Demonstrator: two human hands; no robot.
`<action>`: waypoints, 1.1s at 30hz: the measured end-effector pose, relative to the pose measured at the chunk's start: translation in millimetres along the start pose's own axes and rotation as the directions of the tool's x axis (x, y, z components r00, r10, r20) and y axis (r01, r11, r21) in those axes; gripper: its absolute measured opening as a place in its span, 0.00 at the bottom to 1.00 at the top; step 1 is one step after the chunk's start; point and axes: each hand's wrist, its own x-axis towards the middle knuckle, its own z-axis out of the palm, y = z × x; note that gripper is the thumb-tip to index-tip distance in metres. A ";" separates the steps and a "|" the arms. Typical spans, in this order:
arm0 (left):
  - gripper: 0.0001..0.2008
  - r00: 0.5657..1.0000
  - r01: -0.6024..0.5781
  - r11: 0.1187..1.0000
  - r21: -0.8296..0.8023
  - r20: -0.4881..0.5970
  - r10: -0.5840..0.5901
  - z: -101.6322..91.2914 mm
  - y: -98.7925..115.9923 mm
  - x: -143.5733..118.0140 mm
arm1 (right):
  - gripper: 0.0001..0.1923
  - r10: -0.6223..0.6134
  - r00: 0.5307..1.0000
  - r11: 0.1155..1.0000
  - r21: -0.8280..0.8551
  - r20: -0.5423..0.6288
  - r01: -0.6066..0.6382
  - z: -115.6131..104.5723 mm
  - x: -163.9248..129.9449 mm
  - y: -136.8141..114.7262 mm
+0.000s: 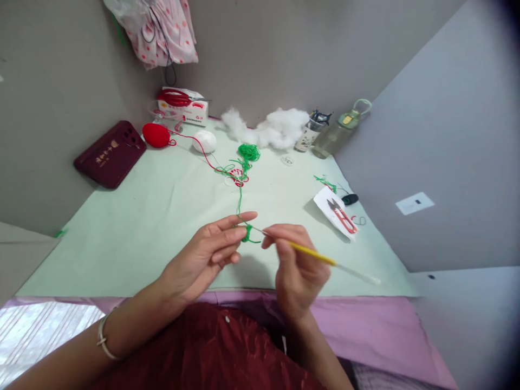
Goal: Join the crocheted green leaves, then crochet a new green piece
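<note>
Left hand [203, 254]: pinched a small green crochet piece [247, 233] above the pale green table [134, 233]. Right hand [296, 265]: gripped a yellow crochet hook [317, 255], tip in that piece. Green yarn [239, 197] ran up from the piece toward the table's far edge.

Home craft corner w/ yarn balls [156, 135], stuffing [280, 127], thread snips [342, 216]

Worktop [142, 238] carries all items. Case [109, 153] at far left edge; two yarn balls [156, 135] just right of it, box [182, 107] behind them. Stuffing [276, 127] at rear centre, two bottles [337, 132] right of it. Snips [342, 215] lie on paper [325, 201], near right edge.
</note>
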 end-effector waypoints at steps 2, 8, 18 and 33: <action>0.13 0.999 -0.041 0.999 0.010 -0.015 0.042 -0.4 1.1 0.7 | 0.11 0.124 0.992 0.978 0.176 -0.033 -0.116 -0.9 5.2 -1.2; 0.13 0.983 -0.184 0.961 0.209 0.035 0.180 -0.4 -5.7 -2.3 | 0.10 0.190 0.980 0.944 0.263 0.066 -0.200 4.0 5.8 -0.8; 0.14 0.979 -0.203 0.954 0.219 0.028 0.202 0.2 -4.7 -3.3 | 0.10 0.316 0.941 0.836 0.433 0.120 -0.336 -2.6 5.3 4.5; 0.17 0.949 -0.301 0.917 0.261 -0.011 0.315 3.5 -9.7 -5.3 | 0.15 -0.271 0.938 0.918 -0.233 0.218 0.320 -7.9 -7.9 -2.6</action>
